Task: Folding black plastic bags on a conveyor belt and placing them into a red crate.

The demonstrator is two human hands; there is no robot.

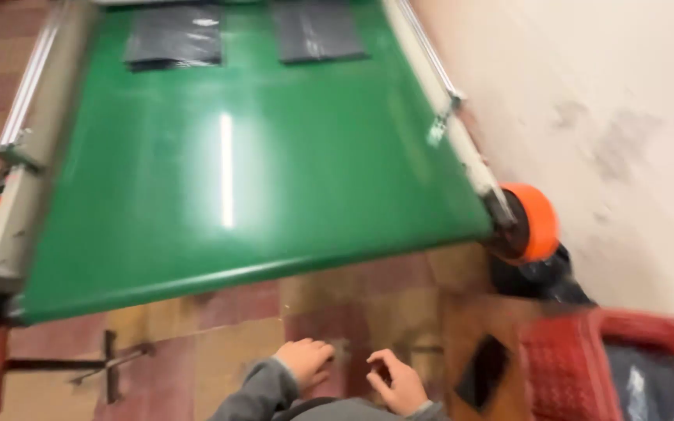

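Tiled floor (235, 343) in brown and reddish squares runs under a green conveyor belt (243, 164) with pale metal side rails, beside a scuffed whitish wall (626, 117). An orange roller cap (536, 222) sits at the belt's near right corner. Two dark plastic packets lie at the far end of the belt, well apart from the person: the left packet (173, 35) and the right packet (317, 30).

Both hands hang low in front of the body, below the belt's near edge. The left hand (306, 362) is loosely curled and empty; the right hand (395, 382) has fingers spread, holding nothing. A red plastic crate (579, 366) stands at the right with a dark bag inside, and a flat black object (484, 373) lies on the floor just beside it.

By my reading, this is a waiting step: the packets are out of reach, and picking one up would call for open hands at the belt's edge.
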